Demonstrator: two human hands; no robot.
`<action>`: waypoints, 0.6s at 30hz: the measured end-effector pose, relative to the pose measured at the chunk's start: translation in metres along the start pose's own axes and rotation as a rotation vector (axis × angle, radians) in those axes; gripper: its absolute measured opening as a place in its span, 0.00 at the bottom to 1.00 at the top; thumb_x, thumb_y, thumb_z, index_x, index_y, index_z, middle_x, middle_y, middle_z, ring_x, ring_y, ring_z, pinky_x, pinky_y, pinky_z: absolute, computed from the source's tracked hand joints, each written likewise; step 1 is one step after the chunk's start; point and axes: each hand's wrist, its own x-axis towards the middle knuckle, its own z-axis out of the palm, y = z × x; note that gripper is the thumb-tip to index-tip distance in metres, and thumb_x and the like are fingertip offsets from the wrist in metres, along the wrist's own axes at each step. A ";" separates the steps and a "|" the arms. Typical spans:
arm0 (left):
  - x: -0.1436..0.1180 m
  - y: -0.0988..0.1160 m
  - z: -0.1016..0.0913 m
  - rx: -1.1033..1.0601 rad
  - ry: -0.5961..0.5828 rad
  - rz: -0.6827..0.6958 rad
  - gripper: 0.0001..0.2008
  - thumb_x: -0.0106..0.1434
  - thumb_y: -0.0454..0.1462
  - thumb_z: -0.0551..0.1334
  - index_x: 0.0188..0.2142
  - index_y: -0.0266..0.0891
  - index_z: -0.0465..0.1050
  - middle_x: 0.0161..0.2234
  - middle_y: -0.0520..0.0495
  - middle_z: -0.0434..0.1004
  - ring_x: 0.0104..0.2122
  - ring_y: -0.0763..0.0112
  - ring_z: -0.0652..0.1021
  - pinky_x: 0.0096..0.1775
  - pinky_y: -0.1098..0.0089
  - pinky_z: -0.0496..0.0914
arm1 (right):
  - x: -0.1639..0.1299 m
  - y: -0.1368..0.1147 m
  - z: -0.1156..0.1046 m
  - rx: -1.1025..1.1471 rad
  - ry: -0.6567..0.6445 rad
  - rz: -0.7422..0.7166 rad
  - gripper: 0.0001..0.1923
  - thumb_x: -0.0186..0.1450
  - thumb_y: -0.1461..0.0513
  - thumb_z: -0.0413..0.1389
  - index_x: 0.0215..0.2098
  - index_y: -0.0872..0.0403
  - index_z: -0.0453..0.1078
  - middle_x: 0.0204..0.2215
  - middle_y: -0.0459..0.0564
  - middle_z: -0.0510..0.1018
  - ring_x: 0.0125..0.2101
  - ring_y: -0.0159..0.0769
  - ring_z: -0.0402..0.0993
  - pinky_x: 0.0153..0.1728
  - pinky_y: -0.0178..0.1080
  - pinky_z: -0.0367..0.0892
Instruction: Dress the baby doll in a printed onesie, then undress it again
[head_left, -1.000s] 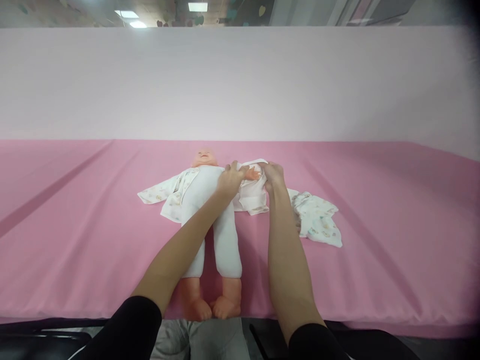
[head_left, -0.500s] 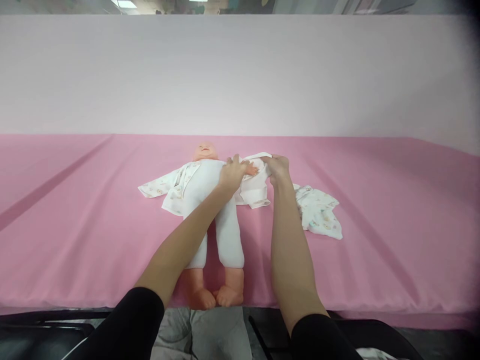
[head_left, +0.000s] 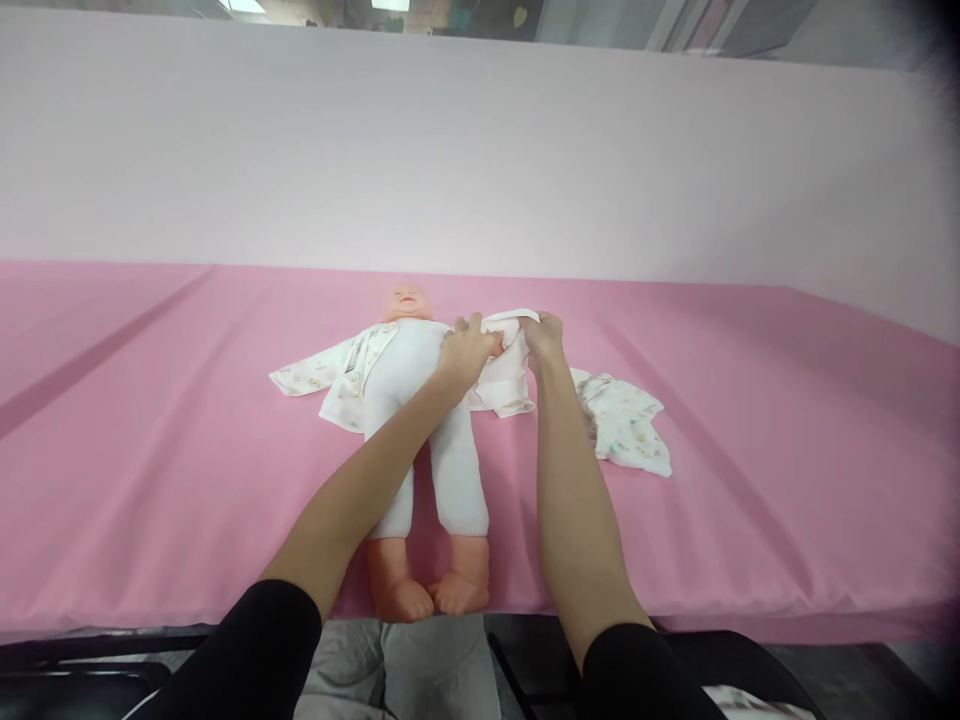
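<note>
A baby doll (head_left: 405, 365) with a white cloth body lies on its back, head away from me and feet toward me. Beneath it spreads a small printed baby shirt (head_left: 508, 385), open at the front, and one sleeve covers the doll's arm on the left side. My left hand (head_left: 465, 357) is closed around the doll's other arm, whose small hand pokes out against the shirt. Pinched in my right hand (head_left: 545, 340) is the white edge of the shirt, lifted beside the doll's hand. Fabric partly hides the doll's fingers.
A second printed baby garment (head_left: 630, 422) lies crumpled to the right of my right forearm. Everything rests on a pink table cover (head_left: 187, 480), with a pale wall (head_left: 480, 150) behind. Dark chair parts (head_left: 75, 675) show below the near edge.
The doll's hand has gone further into the shirt fabric and shows less. My right hand has shifted slightly left with the shirt edge. The camera view has tilted a little.
</note>
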 end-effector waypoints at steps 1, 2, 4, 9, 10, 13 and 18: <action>0.000 0.000 -0.001 0.009 -0.016 0.009 0.17 0.66 0.28 0.50 0.47 0.42 0.73 0.48 0.39 0.64 0.46 0.58 0.69 0.41 0.61 0.71 | 0.000 0.001 0.000 0.002 -0.001 -0.008 0.05 0.54 0.70 0.51 0.23 0.54 0.62 0.17 0.40 0.63 0.19 0.26 0.58 0.18 0.29 0.55; -0.001 0.000 -0.002 0.016 -0.033 0.020 0.17 0.66 0.28 0.50 0.47 0.42 0.73 0.48 0.39 0.64 0.46 0.58 0.69 0.41 0.61 0.71 | 0.000 0.001 0.000 0.006 -0.006 -0.014 0.05 0.54 0.70 0.51 0.24 0.54 0.62 0.18 0.40 0.63 0.19 0.26 0.58 0.18 0.29 0.55; -0.002 -0.001 -0.005 0.018 -0.067 0.036 0.18 0.65 0.27 0.51 0.47 0.43 0.73 0.49 0.40 0.63 0.48 0.58 0.68 0.40 0.63 0.71 | 0.000 0.001 0.000 0.017 -0.022 -0.017 0.05 0.54 0.69 0.51 0.24 0.54 0.63 0.18 0.41 0.64 0.20 0.27 0.60 0.19 0.29 0.56; -0.004 -0.003 -0.005 -0.024 -0.067 0.035 0.19 0.61 0.26 0.55 0.46 0.45 0.73 0.50 0.43 0.64 0.48 0.60 0.67 0.39 0.65 0.70 | -0.004 -0.003 0.001 0.012 -0.066 -0.078 0.05 0.51 0.69 0.51 0.25 0.55 0.64 0.20 0.41 0.66 0.22 0.27 0.62 0.22 0.29 0.59; -0.005 -0.003 -0.005 -0.035 -0.048 0.033 0.18 0.60 0.27 0.56 0.46 0.45 0.73 0.50 0.43 0.64 0.48 0.60 0.67 0.40 0.64 0.70 | -0.005 -0.004 0.001 0.013 -0.079 -0.087 0.04 0.51 0.69 0.51 0.25 0.55 0.64 0.20 0.41 0.66 0.22 0.27 0.62 0.22 0.29 0.59; -0.006 -0.004 -0.002 -0.076 0.016 0.030 0.14 0.60 0.32 0.58 0.45 0.46 0.74 0.49 0.43 0.64 0.48 0.59 0.66 0.44 0.61 0.68 | -0.008 -0.006 0.002 0.022 -0.145 -0.085 0.04 0.50 0.68 0.52 0.26 0.55 0.64 0.20 0.41 0.66 0.22 0.27 0.62 0.23 0.30 0.59; -0.005 -0.007 0.001 -0.130 0.040 0.018 0.15 0.62 0.34 0.56 0.45 0.50 0.75 0.49 0.44 0.65 0.48 0.58 0.66 0.46 0.59 0.66 | -0.004 -0.004 0.001 -0.117 -0.214 -0.125 0.02 0.50 0.66 0.52 0.25 0.55 0.63 0.19 0.41 0.63 0.20 0.28 0.60 0.21 0.32 0.57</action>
